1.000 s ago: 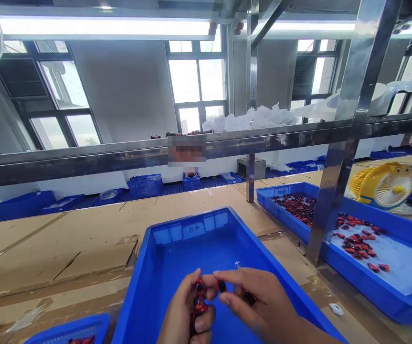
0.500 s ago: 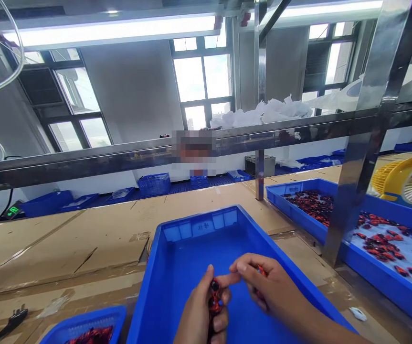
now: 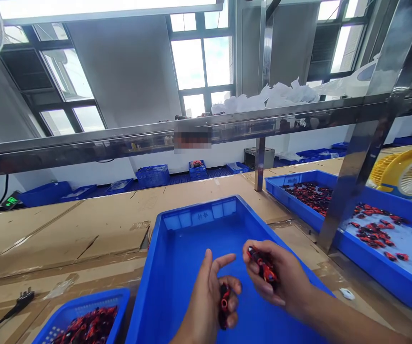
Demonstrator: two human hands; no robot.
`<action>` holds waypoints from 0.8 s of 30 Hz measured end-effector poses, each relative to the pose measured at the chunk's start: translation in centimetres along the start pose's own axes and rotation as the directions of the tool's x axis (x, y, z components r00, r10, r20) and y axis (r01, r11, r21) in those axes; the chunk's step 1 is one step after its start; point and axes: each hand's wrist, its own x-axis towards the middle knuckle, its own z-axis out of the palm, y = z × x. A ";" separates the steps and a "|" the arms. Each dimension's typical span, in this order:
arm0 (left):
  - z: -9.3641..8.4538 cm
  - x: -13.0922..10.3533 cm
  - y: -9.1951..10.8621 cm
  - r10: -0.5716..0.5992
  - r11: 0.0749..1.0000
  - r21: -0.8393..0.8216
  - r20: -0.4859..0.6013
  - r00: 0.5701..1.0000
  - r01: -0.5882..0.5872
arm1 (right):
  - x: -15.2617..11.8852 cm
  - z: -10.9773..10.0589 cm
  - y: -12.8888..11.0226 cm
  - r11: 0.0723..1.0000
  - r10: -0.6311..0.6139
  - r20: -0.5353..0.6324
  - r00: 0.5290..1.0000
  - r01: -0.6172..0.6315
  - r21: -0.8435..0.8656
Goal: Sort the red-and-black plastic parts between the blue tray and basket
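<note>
Over a large blue tray (image 3: 198,217), my left hand (image 3: 207,296) has its lower fingers curled round small red-and-black parts (image 3: 223,306); its thumb and forefinger stretch out apart. To its right, my right hand (image 3: 288,277) cups several more red-and-black parts (image 3: 265,267) in the palm, fingers bent around them. The two hands are apart. What exactly the parts are, I cannot make out. At the lower left stands a small blue basket (image 3: 121,303) heaped with similar red-and-black pieces (image 3: 87,327).
On the right, a wide blue tray (image 3: 349,258) holds many scattered red-and-black pieces, behind a metal post (image 3: 347,177). A yellow fan (image 3: 402,172) stands beyond it. A black plug (image 3: 25,298) lies on the cardboard-covered table (image 3: 94,224). A metal rail (image 3: 120,143) crosses ahead.
My hands have moved apart. The right hand has turned, showing the parts in its palm, and my left forefinger has straightened. The view has tilted slightly downward.
</note>
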 end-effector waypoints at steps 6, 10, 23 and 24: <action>-0.6 0.5 -0.1 0.236 0.965 0.129 -0.045 0.971 -0.228 | 0.6 -0.4 0.7 0.992 0.105 0.033 0.994 -0.107 0.073; -0.4 0.2 -0.2 0.313 0.943 0.115 0.007 0.950 -0.311 | 0.4 0.2 1.7 0.978 -0.008 0.076 0.997 0.024 -0.209; -0.2 -0.7 -0.6 0.362 0.924 0.136 -0.014 0.932 -0.357 | -0.6 1.0 1.1 0.385 -0.334 0.388 0.859 0.500 -0.776; -0.2 -0.6 -0.6 0.371 0.920 0.141 -0.005 0.929 -0.366 | -0.6 1.0 1.0 0.333 -0.326 0.410 0.852 0.509 -0.794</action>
